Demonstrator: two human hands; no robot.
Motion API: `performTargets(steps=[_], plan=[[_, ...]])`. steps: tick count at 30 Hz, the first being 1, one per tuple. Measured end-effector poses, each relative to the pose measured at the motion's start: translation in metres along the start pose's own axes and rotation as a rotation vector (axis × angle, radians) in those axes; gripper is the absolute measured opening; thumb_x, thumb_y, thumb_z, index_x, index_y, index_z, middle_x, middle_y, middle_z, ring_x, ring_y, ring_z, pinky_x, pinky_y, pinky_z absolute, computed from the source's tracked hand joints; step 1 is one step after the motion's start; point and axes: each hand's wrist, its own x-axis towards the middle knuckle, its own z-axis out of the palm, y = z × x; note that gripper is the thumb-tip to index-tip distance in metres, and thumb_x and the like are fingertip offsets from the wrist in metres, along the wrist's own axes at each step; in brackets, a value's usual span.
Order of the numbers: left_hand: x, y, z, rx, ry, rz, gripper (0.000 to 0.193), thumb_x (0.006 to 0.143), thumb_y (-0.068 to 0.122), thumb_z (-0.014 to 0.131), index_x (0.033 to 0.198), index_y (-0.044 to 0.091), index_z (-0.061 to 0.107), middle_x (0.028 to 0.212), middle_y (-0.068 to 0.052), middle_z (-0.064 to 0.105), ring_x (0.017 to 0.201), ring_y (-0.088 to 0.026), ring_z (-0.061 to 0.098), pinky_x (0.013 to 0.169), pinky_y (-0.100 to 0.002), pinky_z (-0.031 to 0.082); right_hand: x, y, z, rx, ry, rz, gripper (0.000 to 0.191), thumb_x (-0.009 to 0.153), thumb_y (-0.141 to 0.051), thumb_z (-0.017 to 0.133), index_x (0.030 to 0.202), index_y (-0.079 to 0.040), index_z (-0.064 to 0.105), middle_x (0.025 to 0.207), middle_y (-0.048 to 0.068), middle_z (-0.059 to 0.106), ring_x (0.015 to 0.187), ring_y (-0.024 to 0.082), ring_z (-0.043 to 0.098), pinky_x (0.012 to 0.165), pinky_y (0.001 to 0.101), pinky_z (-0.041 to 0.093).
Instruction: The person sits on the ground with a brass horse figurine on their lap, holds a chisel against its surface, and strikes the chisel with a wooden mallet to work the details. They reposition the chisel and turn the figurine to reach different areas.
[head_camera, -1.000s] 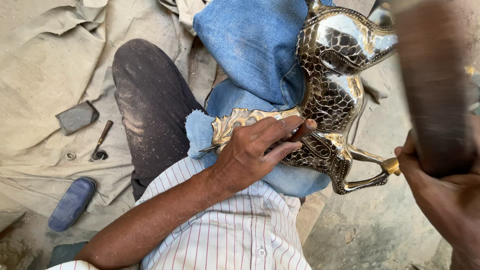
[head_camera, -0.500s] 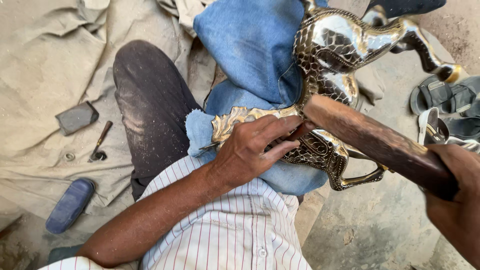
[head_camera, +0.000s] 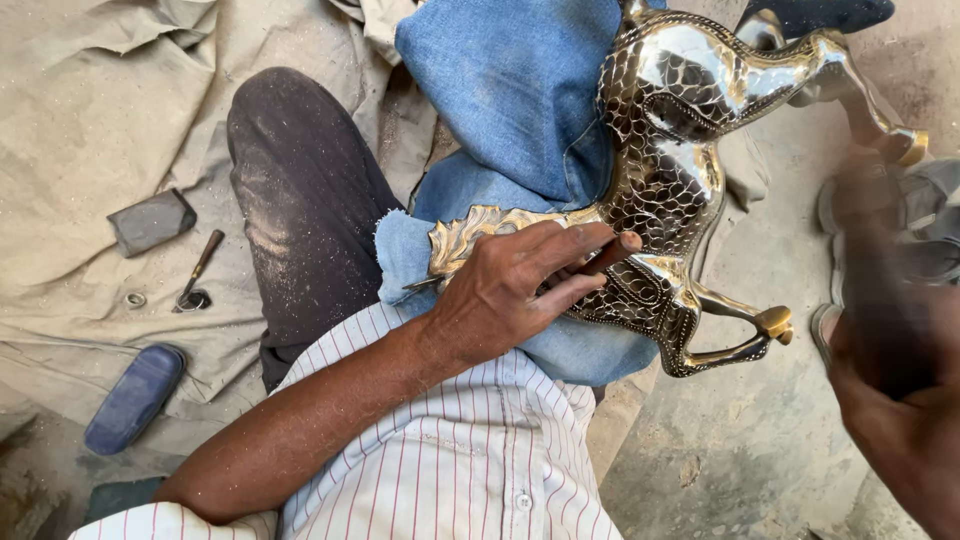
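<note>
A shiny brass horse figure (head_camera: 680, 130) with a scale pattern lies across my lap on blue denim cloth (head_camera: 510, 100). My left hand (head_camera: 510, 290) rests on the horse's tail end and pinches a small chisel (head_camera: 612, 252), its tip against the horse's body. At the right edge my right hand (head_camera: 905, 440) grips a wooden mallet (head_camera: 880, 270). The mallet is blurred by motion and held off to the right of the horse's legs, apart from the chisel.
Beige canvas (head_camera: 90, 110) covers the floor on the left. On it lie a dark flat block (head_camera: 150, 220), a small metal tool (head_camera: 197, 272), a ring (head_camera: 135, 298) and a blue slipper (head_camera: 135, 395). Blurred sandals (head_camera: 850, 205) lie on bare concrete at right.
The mallet, raised a second ago, came down on the chisel by my left hand half a second ago and has now swung back to the right. Left hand and horse stayed put.
</note>
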Motion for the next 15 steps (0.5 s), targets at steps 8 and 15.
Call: performTargets(steps=[8, 15], plan=[[-0.002, -0.003, 0.000, 0.058, -0.020, 0.030, 0.044, 0.095, 0.018, 0.079, 0.135, 0.011, 0.061, 0.093, -0.005, 0.067, 0.078, -0.017, 0.069, 0.067, -0.032, 0.060, 0.001, -0.020, -0.007, 0.000, 0.145, -0.296, 0.036, 0.080, 0.005, 0.076, 0.114, 0.005, 0.067, 0.083, 0.015, 0.064, 0.075, 0.026, 0.065, 0.071, 0.0383, 0.052], [-0.001, -0.006, 0.002, 0.016, -0.052, 0.051, 0.046, 0.095, 0.019, 0.078, 0.137, 0.012, 0.060, 0.091, -0.004, 0.067, 0.075, -0.015, 0.068, 0.066, -0.029, 0.062, 0.000, -0.023, -0.006, -0.020, 0.176, -0.347, 0.028, 0.081, 0.005, 0.073, 0.108, 0.003, 0.066, 0.078, 0.009, 0.061, 0.074, 0.020, 0.060, 0.069, 0.0343, 0.049]])
